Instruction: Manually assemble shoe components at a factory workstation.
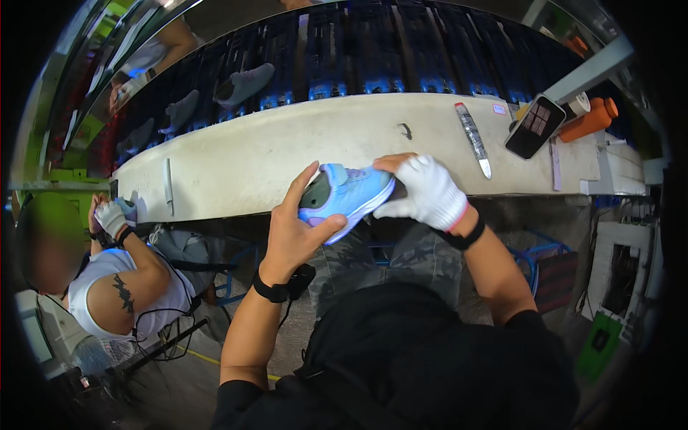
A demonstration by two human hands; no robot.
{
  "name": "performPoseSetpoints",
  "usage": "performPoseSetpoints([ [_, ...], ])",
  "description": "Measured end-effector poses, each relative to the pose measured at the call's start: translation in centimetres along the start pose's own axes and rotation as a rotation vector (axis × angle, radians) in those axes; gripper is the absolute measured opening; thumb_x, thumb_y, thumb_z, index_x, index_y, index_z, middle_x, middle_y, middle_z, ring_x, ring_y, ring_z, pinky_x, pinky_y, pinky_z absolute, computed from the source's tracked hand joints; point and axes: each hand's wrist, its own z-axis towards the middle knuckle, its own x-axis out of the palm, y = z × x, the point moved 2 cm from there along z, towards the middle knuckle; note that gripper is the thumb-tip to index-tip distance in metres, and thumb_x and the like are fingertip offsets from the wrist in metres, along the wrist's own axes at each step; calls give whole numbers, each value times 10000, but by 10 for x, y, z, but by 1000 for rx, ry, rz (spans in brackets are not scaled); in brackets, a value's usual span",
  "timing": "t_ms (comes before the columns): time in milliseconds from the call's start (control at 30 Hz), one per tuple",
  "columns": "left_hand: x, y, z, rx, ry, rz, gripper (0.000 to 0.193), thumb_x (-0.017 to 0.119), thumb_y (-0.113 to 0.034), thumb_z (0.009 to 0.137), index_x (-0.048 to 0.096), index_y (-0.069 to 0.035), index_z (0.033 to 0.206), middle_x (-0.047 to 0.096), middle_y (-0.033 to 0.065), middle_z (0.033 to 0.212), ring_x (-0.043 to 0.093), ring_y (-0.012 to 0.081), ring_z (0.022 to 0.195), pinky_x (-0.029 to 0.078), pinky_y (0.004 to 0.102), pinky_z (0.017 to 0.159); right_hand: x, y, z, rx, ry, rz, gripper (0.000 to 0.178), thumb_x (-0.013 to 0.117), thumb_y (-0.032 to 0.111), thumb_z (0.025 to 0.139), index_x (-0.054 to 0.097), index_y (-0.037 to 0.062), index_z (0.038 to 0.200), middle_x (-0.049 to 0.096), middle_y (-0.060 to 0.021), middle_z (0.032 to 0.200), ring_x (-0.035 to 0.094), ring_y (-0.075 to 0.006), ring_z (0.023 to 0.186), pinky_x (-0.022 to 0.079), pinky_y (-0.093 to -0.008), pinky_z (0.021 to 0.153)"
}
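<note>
Steadying shoe [352, 192] at near edge of worktop [236, 165]: left hand [288, 233] clamped around heel, gloved right hand [431, 193] clamped on toe. Keep pressure light; shoe could crease.

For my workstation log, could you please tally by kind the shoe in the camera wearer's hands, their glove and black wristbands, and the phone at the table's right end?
Light-blue shoe: 1
White glove: 1
Black wristbands: 2
Phone: 1
Total: 5
</note>
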Motion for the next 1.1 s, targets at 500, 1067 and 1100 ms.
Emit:
performPoseSetpoints([
  [500,90,-46,57,660,219,106,1243,1017,-436,631,447,-96,1682,417,218,1730,398,448,1600,369,574,1294,-50,42,-73,347,-398,704,1183,990,422,815,341,-16,1702,488,-205,1672,570,-321,1472,458,-420,1223],
  [1067,113,-46,50,762,226,102,929,960,-303,702,591,-105,1531,584,139,1549,507,451,1499,446,557,1245,-39,38,-98,504,-83,379,1444,1027,661,621,335,-73,1654,684,-219,1390,714,-323,1281,574,-415,1049],
  [1100,112,-47,52,781,209,119,938,967,-311,700,588,-105,1532,582,139,1561,511,458,1495,454,547,1241,-42,39,-95,500,-86,376,1444,1027,661,621,335,-73,1654,684,-219,1390,714,-323,1281,574,-415,1049],
])
